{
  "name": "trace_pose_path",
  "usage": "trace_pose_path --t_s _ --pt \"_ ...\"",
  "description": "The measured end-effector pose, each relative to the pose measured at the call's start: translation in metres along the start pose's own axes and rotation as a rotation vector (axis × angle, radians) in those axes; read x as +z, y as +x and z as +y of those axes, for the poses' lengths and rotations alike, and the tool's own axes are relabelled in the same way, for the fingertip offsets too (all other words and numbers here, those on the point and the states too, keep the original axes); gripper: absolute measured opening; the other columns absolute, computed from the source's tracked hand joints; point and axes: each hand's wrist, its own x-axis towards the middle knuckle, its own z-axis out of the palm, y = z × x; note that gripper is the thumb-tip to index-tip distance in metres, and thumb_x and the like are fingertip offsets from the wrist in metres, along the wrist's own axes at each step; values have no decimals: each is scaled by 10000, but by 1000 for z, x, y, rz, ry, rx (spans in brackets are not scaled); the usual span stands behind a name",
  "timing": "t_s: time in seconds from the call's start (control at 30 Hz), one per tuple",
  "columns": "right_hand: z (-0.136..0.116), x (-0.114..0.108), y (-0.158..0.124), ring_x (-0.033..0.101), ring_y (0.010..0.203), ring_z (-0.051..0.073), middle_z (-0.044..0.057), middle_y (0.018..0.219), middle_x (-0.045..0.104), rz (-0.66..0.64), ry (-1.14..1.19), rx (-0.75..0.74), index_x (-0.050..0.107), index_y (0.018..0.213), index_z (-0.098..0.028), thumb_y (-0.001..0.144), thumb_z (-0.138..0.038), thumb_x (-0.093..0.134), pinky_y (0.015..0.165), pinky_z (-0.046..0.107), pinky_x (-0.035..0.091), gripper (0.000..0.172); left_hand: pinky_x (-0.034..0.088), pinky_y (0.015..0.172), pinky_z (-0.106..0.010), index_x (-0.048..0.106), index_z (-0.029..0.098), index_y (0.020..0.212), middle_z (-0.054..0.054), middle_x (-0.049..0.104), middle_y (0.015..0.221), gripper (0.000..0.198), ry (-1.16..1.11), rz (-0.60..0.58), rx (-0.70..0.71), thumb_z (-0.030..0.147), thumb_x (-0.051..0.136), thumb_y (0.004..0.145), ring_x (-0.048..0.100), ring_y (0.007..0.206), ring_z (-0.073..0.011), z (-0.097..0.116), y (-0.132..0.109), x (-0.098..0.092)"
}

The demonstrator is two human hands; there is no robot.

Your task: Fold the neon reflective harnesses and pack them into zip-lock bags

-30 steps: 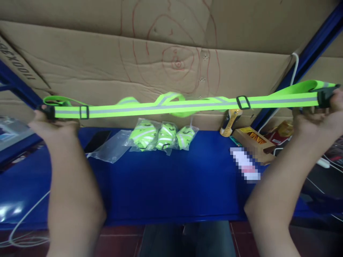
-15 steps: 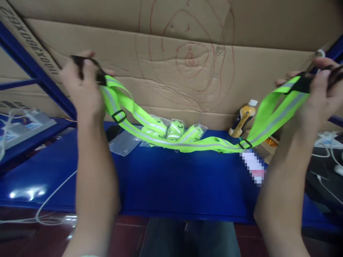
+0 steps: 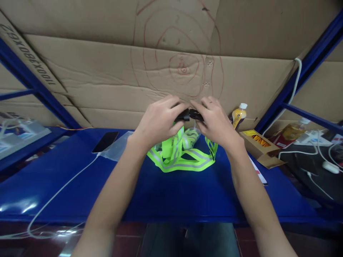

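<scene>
Near the middle of the head view, my left hand [image 3: 163, 119] pinches a black buckle part [image 3: 183, 115]. Close on its right, my right hand [image 3: 215, 123] grips another black end [image 3: 195, 115] of the same belt. The two black ends face each other, nearly or just touching; whether they are joined I cannot tell. Below both hands the neon-green belt [image 3: 184, 165] with its grey stripe hangs in loops over the blue tabletop [image 3: 187, 200]. Behind it, partly hidden, is a bagged green bundle [image 3: 191, 137].
A phone [image 3: 105, 141] with a white cable and a clear bag [image 3: 115, 148] lie at left. On the right are a bottle [image 3: 238, 116], an open carton [image 3: 261, 144] and a power strip [image 3: 313, 138]. Blue posts [image 3: 313, 67] flank the cardboard wall [image 3: 93, 71].
Both hands have come together from far apart, bringing the black ends face to face. The stretched belt now hangs slack in loops beneath them.
</scene>
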Motion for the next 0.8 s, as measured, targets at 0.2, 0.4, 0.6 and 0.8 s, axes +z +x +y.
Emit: trace_pose_path --t_s 0.2,0.4,0.6,0.8 --pt "3 -1 0 573 1281 431 209 1331 686 -15 -47 -27 645 1466 -155 940 -60 501 1051 605 478 554 586 960 -507 755 137 1280 -165 726 1114 411 63 -34 20 184 550 927 674 1123 -376 4 1 -2" --pt "0 1 -1 584 1307 430 204 1350 723 -18 27 -24 483 1635 -158 891 -29 512 1098 646 481 756 568 1001 -531 712 143 1248 -176 714 1137 364 44 -62 41 140 547 923 647 1150 -387 7 4 8" --pt "-3 5 -2 613 1356 398 167 1390 706 -15 218 19 162 1798 -228 872 -94 570 1141 604 517 1020 562 1004 -487 518 101 1461 -194 686 1243 581 -51 -8 18 104 545 881 634 1180 -370 15 4 28" --pt "6 -16 -7 606 1423 386 154 1548 639 -89 522 -9 291 1767 -258 894 -399 778 1175 574 516 1010 503 1073 -526 445 85 1592 -213 685 1300 672 2 21 38 222 619 957 619 1247 -410 9 0 23"
